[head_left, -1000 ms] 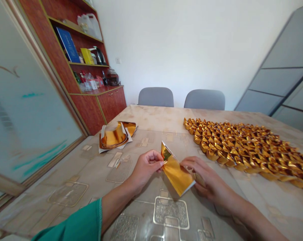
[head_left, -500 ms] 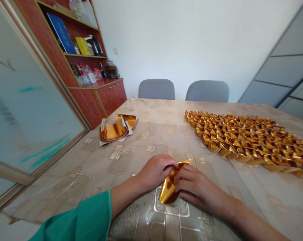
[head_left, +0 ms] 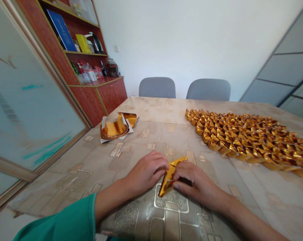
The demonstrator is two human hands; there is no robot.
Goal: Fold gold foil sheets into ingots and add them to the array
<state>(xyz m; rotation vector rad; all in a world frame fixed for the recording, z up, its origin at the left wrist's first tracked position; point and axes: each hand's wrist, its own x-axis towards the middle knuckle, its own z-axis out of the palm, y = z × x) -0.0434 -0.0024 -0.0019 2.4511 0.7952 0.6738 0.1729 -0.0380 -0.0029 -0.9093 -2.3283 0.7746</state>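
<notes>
Between left grip [head_left: 149, 171] and right grip [head_left: 197, 178], both pinching, gold foil [head_left: 167, 180] slants lengthwise away-right

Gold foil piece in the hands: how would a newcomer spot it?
On the patterned tablecloth, look near the front centre. The gold foil piece sits between the left hand and right hand. Unlike the folded pieces massed at right and curled sheets at left, it alone is handled.

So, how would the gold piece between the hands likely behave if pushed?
The gold piece is probably light, since its edges look thin. Its shiny face suggests it could slide easily. Its flattened, pointed shape makes rolling unlikely.
</notes>
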